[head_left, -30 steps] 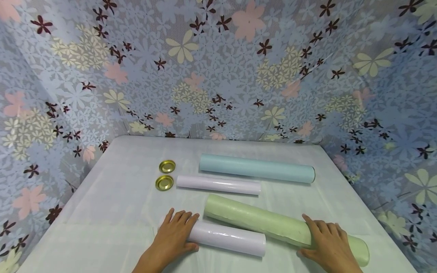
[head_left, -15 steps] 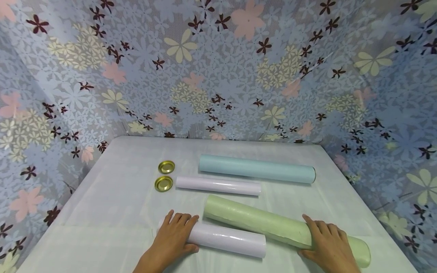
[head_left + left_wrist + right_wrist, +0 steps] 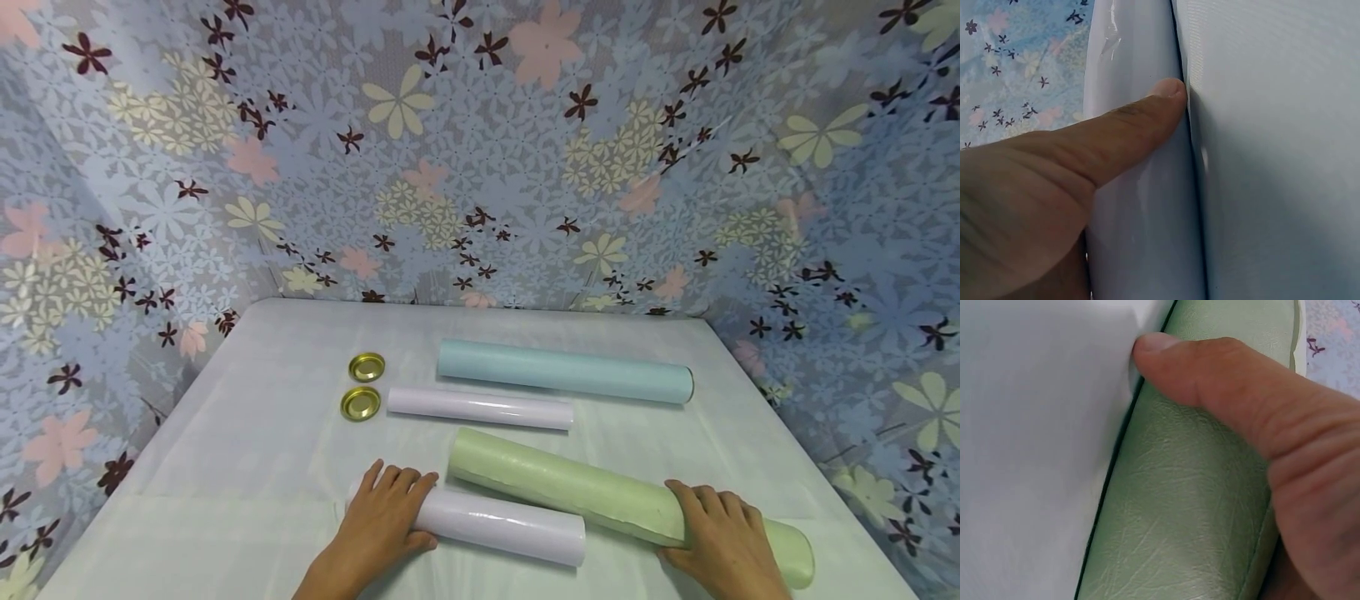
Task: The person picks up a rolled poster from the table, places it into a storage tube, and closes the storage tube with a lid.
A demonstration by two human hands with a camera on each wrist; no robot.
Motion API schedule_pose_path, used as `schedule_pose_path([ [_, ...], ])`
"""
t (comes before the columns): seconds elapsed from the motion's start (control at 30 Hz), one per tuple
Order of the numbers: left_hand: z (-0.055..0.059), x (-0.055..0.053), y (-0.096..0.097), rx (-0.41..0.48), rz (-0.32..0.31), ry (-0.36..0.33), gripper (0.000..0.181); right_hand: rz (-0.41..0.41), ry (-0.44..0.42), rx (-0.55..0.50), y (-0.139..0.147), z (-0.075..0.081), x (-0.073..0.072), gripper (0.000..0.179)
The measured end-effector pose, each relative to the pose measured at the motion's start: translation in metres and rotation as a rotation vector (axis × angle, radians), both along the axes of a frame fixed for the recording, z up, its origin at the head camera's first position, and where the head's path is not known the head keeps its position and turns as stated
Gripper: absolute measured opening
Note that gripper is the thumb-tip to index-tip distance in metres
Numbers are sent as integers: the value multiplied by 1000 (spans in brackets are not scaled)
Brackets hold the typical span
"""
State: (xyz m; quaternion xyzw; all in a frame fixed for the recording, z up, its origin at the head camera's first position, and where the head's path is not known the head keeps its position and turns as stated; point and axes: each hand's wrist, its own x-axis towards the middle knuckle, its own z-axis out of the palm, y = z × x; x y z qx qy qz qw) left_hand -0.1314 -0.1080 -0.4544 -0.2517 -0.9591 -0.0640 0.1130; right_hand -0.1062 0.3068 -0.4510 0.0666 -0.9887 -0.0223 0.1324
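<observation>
In the head view my left hand (image 3: 378,518) lies across the left end of a glossy white tube (image 3: 502,525), fingers over the far side and thumb along the near side. The left wrist view shows that thumb crossing the white tube (image 3: 1147,231) down to the tabletop. My right hand (image 3: 723,533) grips a longer, thicker green tube (image 3: 570,483) towards its right end. Up close in the right wrist view, the thumb spans the creased surface of the green tube (image 3: 1172,487). Both tubes lie flat, and the fingertips beyond them are partly hidden.
Behind lie a thinner white tube (image 3: 480,408) and a long light-blue tube (image 3: 562,371). Two small round gold lids (image 3: 367,367) sit to their left. All rest on a white-covered table (image 3: 247,417), with a floral curtain (image 3: 480,167) round its back and sides.
Both hands keep their places on the two tubes. The right index finger and thumb shift very slightly; the tubes and lids stay put apart from a tiny camera sway.
</observation>
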Motion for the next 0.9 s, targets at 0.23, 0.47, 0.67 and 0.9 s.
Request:
schedule_pose_path([
  [0.23,-2,-1,-1,4,-4,44,72,-11,-3,-5,-1,0,-1,82],
  [0.47,-1,-1,-2,13,-3,40,70,-32,-47,-13,0,0,-3,81],
  [0.67,3,1,-1,17,2,29,68,-26,-18,-11,-2,0,-2,79],
  [0.9,4,1,-2,14,2,26,67,-9,31,-8,-3,-2,-2,79],
])
